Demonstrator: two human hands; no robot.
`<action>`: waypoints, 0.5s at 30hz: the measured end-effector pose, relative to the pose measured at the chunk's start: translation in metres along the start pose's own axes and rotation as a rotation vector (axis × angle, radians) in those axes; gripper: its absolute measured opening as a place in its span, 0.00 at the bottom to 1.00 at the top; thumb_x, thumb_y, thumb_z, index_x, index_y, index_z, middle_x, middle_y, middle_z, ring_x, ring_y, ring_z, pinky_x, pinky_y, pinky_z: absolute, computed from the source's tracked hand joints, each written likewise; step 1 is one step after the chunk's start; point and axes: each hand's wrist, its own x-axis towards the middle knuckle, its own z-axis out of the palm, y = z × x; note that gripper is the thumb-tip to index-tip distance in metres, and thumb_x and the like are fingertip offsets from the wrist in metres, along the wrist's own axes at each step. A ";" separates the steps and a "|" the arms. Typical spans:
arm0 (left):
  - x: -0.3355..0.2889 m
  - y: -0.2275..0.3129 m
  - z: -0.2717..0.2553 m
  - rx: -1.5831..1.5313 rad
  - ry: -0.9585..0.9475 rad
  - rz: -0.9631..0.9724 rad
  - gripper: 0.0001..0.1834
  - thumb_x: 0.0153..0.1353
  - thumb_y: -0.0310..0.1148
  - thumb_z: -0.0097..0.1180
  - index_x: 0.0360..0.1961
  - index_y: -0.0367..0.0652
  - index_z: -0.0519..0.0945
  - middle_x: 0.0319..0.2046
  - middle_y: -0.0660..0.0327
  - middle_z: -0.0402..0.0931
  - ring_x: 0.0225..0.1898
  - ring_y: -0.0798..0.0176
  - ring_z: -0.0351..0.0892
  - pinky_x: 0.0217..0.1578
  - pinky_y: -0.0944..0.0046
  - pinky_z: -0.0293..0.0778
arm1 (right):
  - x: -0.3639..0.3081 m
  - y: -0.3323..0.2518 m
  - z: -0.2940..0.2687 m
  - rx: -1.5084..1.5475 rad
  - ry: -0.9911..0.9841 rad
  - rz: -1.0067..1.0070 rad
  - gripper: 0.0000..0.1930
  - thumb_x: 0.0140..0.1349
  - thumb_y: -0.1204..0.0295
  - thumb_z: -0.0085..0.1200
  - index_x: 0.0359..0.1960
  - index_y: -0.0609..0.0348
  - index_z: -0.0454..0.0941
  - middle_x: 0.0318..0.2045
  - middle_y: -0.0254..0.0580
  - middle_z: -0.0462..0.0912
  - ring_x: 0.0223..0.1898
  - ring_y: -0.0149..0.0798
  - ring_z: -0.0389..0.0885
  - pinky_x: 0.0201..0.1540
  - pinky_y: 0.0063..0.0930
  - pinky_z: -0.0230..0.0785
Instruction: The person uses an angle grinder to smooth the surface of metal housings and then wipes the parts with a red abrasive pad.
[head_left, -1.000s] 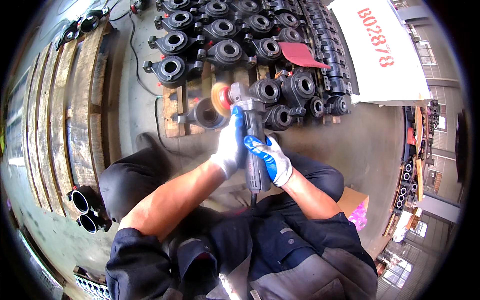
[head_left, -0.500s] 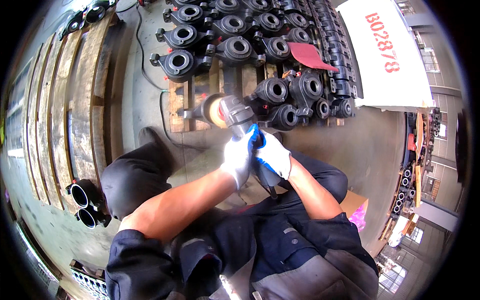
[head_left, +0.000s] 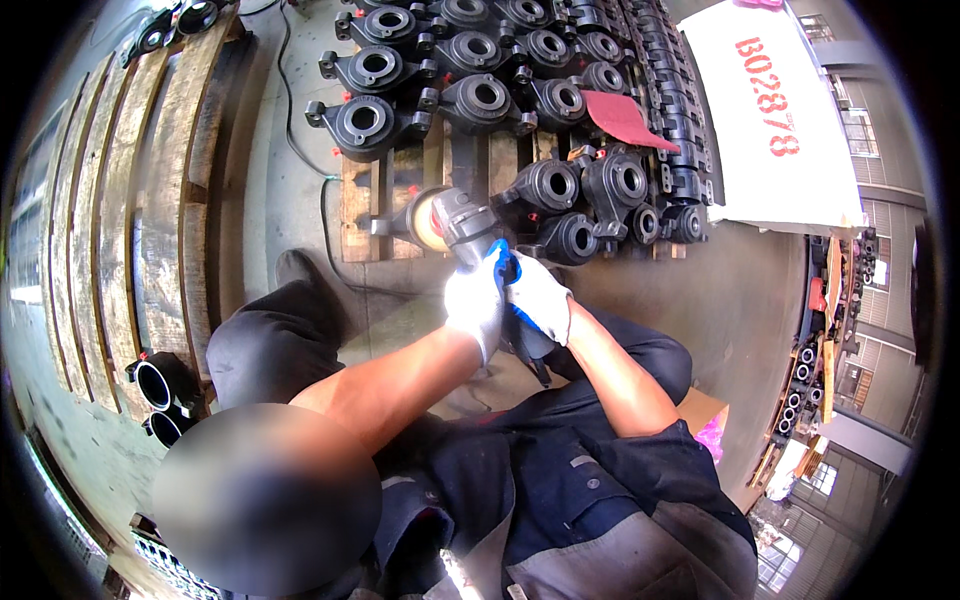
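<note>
Head view. My left hand (head_left: 475, 300) and right hand (head_left: 541, 302), in white knit gloves with blue coating, are wrapped closely round the dark grey, long-bodied power grinder (head_left: 466, 226). Its pale round disc (head_left: 429, 224) overlaps the grey metal ring-shaped housing (head_left: 401, 220) on the slatted wooden pallet (head_left: 356, 190); I cannot tell whether they touch. The grinder is probably rigid and fairly heavy, best gripped along its barrel, clear of the disc; the housing, likely heavier and stiff, by its projecting lug.
</note>
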 end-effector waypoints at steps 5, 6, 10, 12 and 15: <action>0.004 -0.005 -0.003 0.031 -0.010 0.049 0.23 0.68 0.48 0.68 0.51 0.38 0.85 0.41 0.61 0.85 0.41 0.66 0.79 0.46 0.62 0.75 | -0.004 0.023 0.001 0.088 -0.012 0.046 0.14 0.72 0.73 0.57 0.57 0.59 0.77 0.49 0.39 0.83 0.50 0.33 0.79 0.56 0.31 0.75; 0.004 -0.006 -0.004 0.011 -0.015 0.063 0.24 0.66 0.48 0.70 0.52 0.39 0.85 0.42 0.62 0.85 0.41 0.66 0.80 0.46 0.63 0.75 | -0.002 0.021 0.002 0.100 -0.017 0.069 0.14 0.73 0.74 0.58 0.58 0.59 0.76 0.51 0.36 0.82 0.51 0.29 0.78 0.57 0.30 0.75; 0.005 -0.007 -0.006 0.038 0.023 0.057 0.23 0.66 0.47 0.70 0.52 0.39 0.85 0.41 0.62 0.85 0.41 0.67 0.80 0.46 0.63 0.75 | 0.000 0.004 0.004 -0.029 0.035 0.106 0.16 0.70 0.67 0.54 0.55 0.59 0.77 0.47 0.48 0.84 0.51 0.45 0.81 0.56 0.37 0.75; 0.004 -0.006 -0.006 0.057 0.027 0.063 0.23 0.67 0.48 0.70 0.51 0.39 0.85 0.41 0.63 0.85 0.41 0.67 0.80 0.45 0.64 0.75 | -0.001 0.006 0.005 -0.107 0.057 0.074 0.17 0.68 0.64 0.51 0.54 0.59 0.78 0.46 0.53 0.84 0.51 0.52 0.82 0.56 0.40 0.75; 0.003 -0.004 -0.002 0.073 0.030 0.085 0.23 0.67 0.47 0.69 0.51 0.38 0.85 0.41 0.63 0.85 0.41 0.68 0.79 0.45 0.64 0.75 | -0.003 0.019 0.005 -0.147 0.040 0.027 0.17 0.69 0.64 0.51 0.55 0.58 0.77 0.47 0.53 0.83 0.53 0.51 0.82 0.57 0.38 0.74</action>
